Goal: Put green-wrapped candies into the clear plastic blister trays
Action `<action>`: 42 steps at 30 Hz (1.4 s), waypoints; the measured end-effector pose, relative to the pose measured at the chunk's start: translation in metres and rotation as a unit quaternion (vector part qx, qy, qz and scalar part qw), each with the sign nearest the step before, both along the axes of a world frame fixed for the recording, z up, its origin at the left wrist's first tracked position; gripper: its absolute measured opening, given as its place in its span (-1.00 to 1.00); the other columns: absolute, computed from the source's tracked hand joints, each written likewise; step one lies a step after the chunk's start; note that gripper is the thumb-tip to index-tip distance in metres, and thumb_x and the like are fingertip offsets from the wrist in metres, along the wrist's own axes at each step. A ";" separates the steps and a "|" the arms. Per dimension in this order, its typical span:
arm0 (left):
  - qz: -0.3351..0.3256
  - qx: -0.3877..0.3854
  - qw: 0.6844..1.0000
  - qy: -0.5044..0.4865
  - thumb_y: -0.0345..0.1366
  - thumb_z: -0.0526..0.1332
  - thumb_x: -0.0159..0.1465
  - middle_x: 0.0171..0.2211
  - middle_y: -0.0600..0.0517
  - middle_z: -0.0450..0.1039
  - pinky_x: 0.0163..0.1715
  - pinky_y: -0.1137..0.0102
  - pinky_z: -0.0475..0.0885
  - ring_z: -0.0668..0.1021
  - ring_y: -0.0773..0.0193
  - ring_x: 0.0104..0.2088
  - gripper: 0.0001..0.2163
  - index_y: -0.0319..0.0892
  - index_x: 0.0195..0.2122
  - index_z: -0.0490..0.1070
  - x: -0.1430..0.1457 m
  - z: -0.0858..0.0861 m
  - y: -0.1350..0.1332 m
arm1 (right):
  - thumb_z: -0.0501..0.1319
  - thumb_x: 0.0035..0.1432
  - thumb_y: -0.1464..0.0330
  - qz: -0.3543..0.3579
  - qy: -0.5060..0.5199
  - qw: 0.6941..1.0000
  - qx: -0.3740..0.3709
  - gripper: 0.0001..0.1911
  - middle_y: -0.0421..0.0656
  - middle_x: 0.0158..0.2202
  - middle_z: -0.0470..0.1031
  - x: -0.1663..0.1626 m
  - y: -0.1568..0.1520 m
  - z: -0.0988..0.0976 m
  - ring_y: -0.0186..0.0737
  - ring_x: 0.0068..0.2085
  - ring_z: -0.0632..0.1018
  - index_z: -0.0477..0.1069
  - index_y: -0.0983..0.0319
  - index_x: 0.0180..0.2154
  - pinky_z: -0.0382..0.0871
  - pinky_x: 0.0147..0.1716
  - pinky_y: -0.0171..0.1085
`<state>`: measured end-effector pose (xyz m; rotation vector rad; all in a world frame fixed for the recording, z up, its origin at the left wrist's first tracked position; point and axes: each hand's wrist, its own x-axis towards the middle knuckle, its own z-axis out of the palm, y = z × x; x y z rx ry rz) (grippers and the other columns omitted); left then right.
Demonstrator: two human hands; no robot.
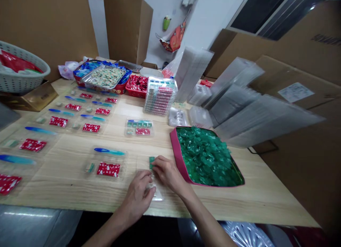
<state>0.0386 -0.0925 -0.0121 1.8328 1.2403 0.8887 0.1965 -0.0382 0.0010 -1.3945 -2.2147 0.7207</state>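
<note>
A clear plastic tray (159,194) lies flat near the table's front edge, partly hidden under both hands. My left hand (138,193) is closed with curled fingers on the tray's left side. My right hand (168,173) reaches in from the right, its fingers pinched at a small flat green packet (151,162) by the tray's far end. To the right stands a pink-rimmed tin (179,158) heaped with green packets (206,154). Left of my hands, another clear tray (124,169) contains a blue pen-like stick (109,152), a red patterned packet (108,169) and a small pale-green piece.
Several similar filled trays (91,127) spread over the left side. Behind them are a metal tray of small pieces (106,77) and a red basket of red packets (136,84). Stacked filled trays (160,96) and tall stacks of clear plastic (255,115) stand farther back and right.
</note>
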 end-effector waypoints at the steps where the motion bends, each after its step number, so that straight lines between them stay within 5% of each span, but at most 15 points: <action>1: 0.001 0.001 1.000 0.000 -0.44 0.14 0.13 -0.14 -0.14 0.46 -0.08 0.20 0.43 0.49 0.11 -0.09 -0.91 -0.17 -0.36 0.40 0.000 0.000 0.000 | 0.14 0.12 0.58 0.003 0.004 1.000 0.000 -0.79 -0.15 -0.34 0.46 -0.001 0.001 -0.001 -0.29 -0.32 0.50 0.49 0.23 -0.31 0.34 -0.30 -0.37; 5: 0.005 0.003 1.000 0.003 -0.44 0.14 0.12 -0.15 -0.13 0.47 -0.11 0.20 0.45 0.51 0.11 -0.11 -0.90 -0.16 -0.38 0.41 -0.001 0.002 0.001 | 0.15 0.13 0.52 0.016 0.050 0.999 -0.009 -0.82 -0.13 -0.32 0.51 0.009 0.003 0.008 -0.26 -0.30 0.52 0.51 0.23 -0.27 0.37 -0.29 -0.34; 10: 0.005 0.033 0.999 0.012 -0.38 0.13 0.14 -0.16 -0.14 0.49 -0.15 0.19 0.48 0.53 0.08 -0.12 -0.92 -0.15 -0.40 0.41 -0.002 -0.001 0.001 | 0.13 0.17 0.42 -0.126 0.085 0.984 0.092 -0.85 -0.13 -0.34 0.53 0.069 0.004 0.041 -0.21 -0.29 0.53 0.49 0.22 -0.30 0.37 -0.27 -0.28; 15: 0.007 0.076 0.997 0.022 -0.30 0.13 0.17 -0.19 -0.15 0.51 -0.21 0.23 0.52 0.56 0.08 -0.17 -0.88 -0.15 -0.41 0.43 -0.003 -0.011 0.003 | 0.11 0.09 0.54 -0.172 -0.113 0.975 0.079 -0.81 -0.13 -0.35 0.53 0.122 0.007 0.038 -0.19 -0.28 0.53 0.48 0.24 -0.34 0.33 -0.27 -0.27; 23: 0.013 0.068 0.997 0.024 -0.24 0.14 0.18 -0.20 -0.14 0.51 -0.22 0.22 0.52 0.57 0.08 -0.18 -0.86 -0.14 -0.41 0.45 -0.004 -0.013 0.006 | 0.12 0.00 0.59 -0.117 -0.356 0.927 0.033 -0.82 -0.01 -0.31 0.52 0.106 0.009 0.029 -0.07 -0.20 0.48 0.43 0.25 -0.39 0.16 -0.23 -0.21; 29: 0.019 0.080 0.997 0.011 -0.25 0.14 0.18 -0.19 -0.13 0.51 -0.20 0.21 0.52 0.56 0.08 -0.16 -0.87 -0.14 -0.40 0.45 -0.005 -0.019 0.005 | 0.09 -0.09 0.63 -0.124 -0.283 0.951 0.025 -0.75 -0.12 -0.33 0.51 0.116 -0.002 0.036 -0.16 -0.23 0.48 0.38 0.23 -0.38 0.17 -0.22 -0.26; 33: 0.020 0.068 0.997 0.008 -0.27 0.12 0.19 -0.18 -0.13 0.51 -0.18 0.21 0.51 0.57 0.10 -0.16 -0.87 -0.14 -0.39 0.44 -0.005 -0.018 0.005 | 0.12 -0.02 0.51 -0.183 -0.071 0.980 0.033 -0.88 -0.16 -0.41 0.48 0.122 -0.012 0.031 -0.19 -0.33 0.50 0.37 0.23 -0.39 0.29 -0.30 -0.27; 36: 0.022 0.064 0.998 0.005 -0.29 0.11 0.19 -0.19 -0.13 0.51 -0.18 0.22 0.51 0.57 0.11 -0.17 -0.87 -0.15 -0.38 0.43 -0.006 -0.015 0.004 | 0.14 0.05 0.40 -0.214 0.071 0.974 0.035 -0.90 -0.16 -0.41 0.48 0.123 -0.016 0.029 -0.21 -0.37 0.51 0.37 0.23 -0.33 0.37 -0.34 -0.28; 42: 0.021 0.062 0.998 0.007 -0.30 0.11 0.18 -0.19 -0.14 0.51 -0.20 0.21 0.52 0.57 0.09 -0.17 -0.87 -0.16 -0.38 0.44 -0.007 -0.015 0.004 | 0.09 -0.03 0.57 -0.160 -0.078 0.984 0.034 -0.71 -0.13 -0.30 0.49 0.121 -0.006 0.028 -0.22 -0.31 0.52 0.42 0.26 -0.23 0.36 -0.27 -0.29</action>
